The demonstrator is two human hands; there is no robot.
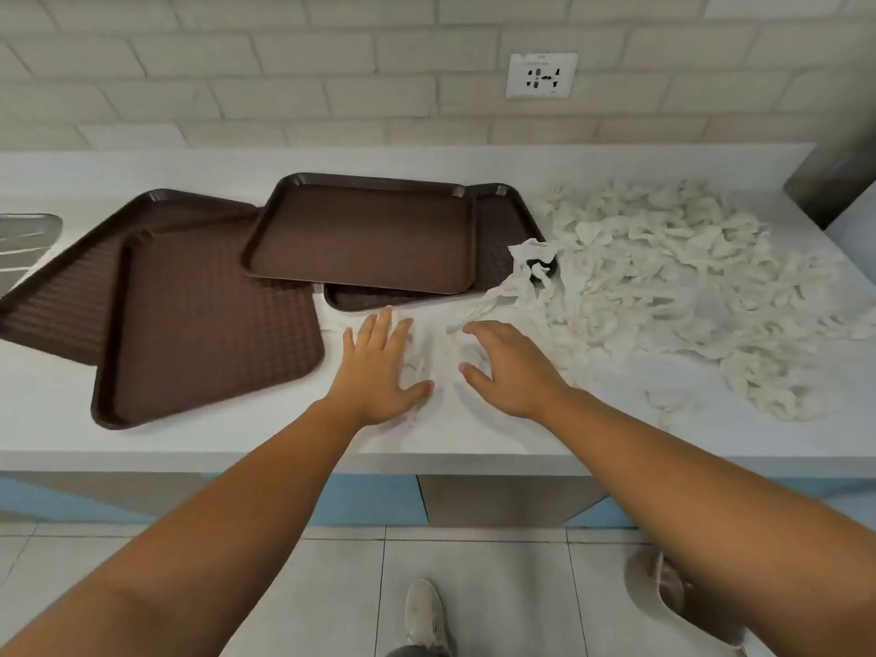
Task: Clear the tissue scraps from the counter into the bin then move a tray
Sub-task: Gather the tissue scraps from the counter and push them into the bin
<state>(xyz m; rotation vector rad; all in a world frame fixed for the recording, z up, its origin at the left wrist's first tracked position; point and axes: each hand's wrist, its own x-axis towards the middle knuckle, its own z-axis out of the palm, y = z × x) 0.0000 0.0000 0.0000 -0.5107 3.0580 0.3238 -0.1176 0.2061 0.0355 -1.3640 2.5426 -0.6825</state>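
Several brown trays lie on the white counter (227, 433): a near one (208, 320) overlaps another on the left (71, 301), and a far one (365, 234) sits on a fourth (497, 230). A big heap of white tissue scraps (663, 277) covers the counter's right side, with one crumpled piece (526, 263) on a tray corner. My left hand (379, 367) lies flat with fingers spread beside a few thin scraps (422, 362). My right hand (512, 367) hovers over them, fingers loosely bent, holding nothing.
A tiled wall with a power socket (541, 74) rises behind the counter. A metal draining surface (23, 244) shows at the far left, a steel box (834, 177) at the far right. Below are blue cabinet fronts, a tiled floor and my shoe (424, 614).
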